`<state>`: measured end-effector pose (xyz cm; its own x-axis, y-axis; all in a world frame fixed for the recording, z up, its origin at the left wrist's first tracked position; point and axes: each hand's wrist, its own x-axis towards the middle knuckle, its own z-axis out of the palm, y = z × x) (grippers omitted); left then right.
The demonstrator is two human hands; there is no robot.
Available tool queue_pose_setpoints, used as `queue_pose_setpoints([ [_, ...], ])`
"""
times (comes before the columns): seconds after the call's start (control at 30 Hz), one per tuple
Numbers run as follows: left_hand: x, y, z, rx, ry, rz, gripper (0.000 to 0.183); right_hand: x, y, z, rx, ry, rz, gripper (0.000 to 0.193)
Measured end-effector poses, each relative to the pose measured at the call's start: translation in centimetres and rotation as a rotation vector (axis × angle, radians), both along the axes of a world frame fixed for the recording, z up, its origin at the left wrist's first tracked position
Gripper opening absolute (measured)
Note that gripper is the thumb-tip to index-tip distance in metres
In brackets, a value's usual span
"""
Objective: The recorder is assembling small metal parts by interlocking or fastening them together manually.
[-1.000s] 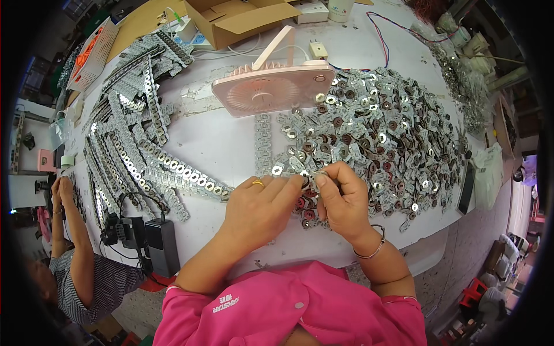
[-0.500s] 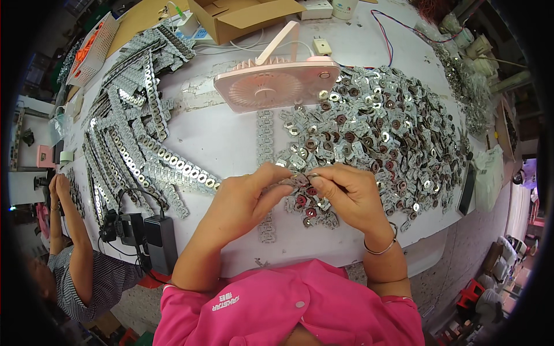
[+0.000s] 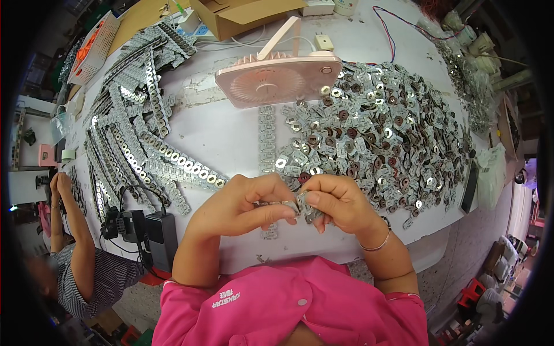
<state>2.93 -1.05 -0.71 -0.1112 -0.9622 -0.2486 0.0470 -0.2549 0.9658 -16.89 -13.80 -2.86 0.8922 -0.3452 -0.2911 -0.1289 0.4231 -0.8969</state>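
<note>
Small silvery metal pieces (image 3: 303, 209), head view: held up between my two hands, over the near part of the white tabletop (image 3: 199, 135). Fingers partly cover them; exact count and how they join, I cannot tell.

My left hand (image 3: 242, 205): thumb and fingers grasping the pieces from the left, thumb lying along the near side. My right hand (image 3: 340, 203): thumb and bent forefinger pinching them from the right, other fingers curled below. Silver-coloured band (image 3: 378, 243) around the right wrist.

Flat strip of linked grey metal pieces (image 3: 267, 138) lies on the table, running from just below the pale pink square fan (image 3: 277, 83) toward me, passing beneath my left fingers.

Right of it: broad loose heap of grey metal pieces with shiny and brownish discs (image 3: 381, 135), spread well beyond my right hand. To the left: overlapping linked metal strips (image 3: 179, 163), one ending near my left hand. Black box-shaped power adapter (image 3: 161, 239) at the near edge, left of my left forearm.

Behind the fan, open brown cardboard box (image 3: 248, 17). Far left, a co-worker in a dark checked top (image 3: 95, 277), both arms raised to the table.
</note>
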Motion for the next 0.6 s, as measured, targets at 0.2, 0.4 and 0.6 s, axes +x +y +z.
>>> queue_pose_setpoints([
  [0.2, -2.4, -1.2, -1.3, -0.488, -0.900, 0.256, 0.015, 0.5, 0.5, -1.1, -0.495, 0.036, -0.253, 0.016],
  [0.4, -2.8, -1.5, -1.3, -0.594, -1.008, 0.262, 0.022, 0.9, 1.1, -0.7, -0.717, 0.065, -0.368, 0.014],
  [0.6, -2.6, -1.3, -2.0, -0.600, -1.109, 0.213, 0.023, 0.8, 0.6, -0.8, -0.747, 0.038, -0.292, 0.015],
])
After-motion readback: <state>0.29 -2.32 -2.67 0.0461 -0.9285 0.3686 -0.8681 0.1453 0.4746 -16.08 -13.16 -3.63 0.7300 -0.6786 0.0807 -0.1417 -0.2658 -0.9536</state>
